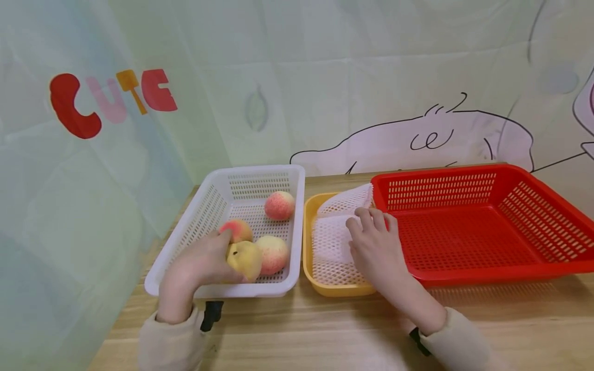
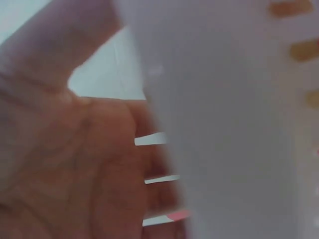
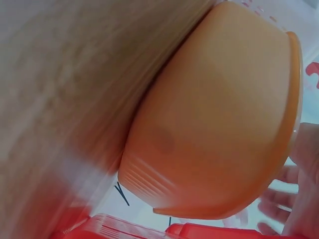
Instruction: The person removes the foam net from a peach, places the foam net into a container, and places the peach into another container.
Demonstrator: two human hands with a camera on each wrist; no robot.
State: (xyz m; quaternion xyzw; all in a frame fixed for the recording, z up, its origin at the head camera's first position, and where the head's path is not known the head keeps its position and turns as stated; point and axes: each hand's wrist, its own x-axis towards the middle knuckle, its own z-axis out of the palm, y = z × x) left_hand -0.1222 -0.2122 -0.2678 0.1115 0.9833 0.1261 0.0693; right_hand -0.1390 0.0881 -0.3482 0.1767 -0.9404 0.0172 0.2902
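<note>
My left hand (image 1: 204, 260) reaches into the white basket (image 1: 155, 286), thumb and fingers around a yellow peach (image 1: 246, 259). A red-and-yellow peach (image 1: 238, 230) sits right by its fingertips. Beside the held one lies a pale pink-speckled peach (image 1: 274, 254), and farther back a redder peach (image 1: 279, 205). In the left wrist view the basket's wall hides the fingertips. Over the small yellow basket (image 1: 343, 291), my right hand (image 1: 377, 242) has its fingers loosely bent and spread, close over white foam fruit nets (image 1: 331, 239). In the right wrist view those fingers show past the yellow rim.
A large red basket (image 1: 464, 237) stands to the right, its near left corner beside the right hand. All three baskets are side by side on a wooden table (image 1: 278, 330). A printed cloth (image 1: 325, 77) hangs behind and along the left.
</note>
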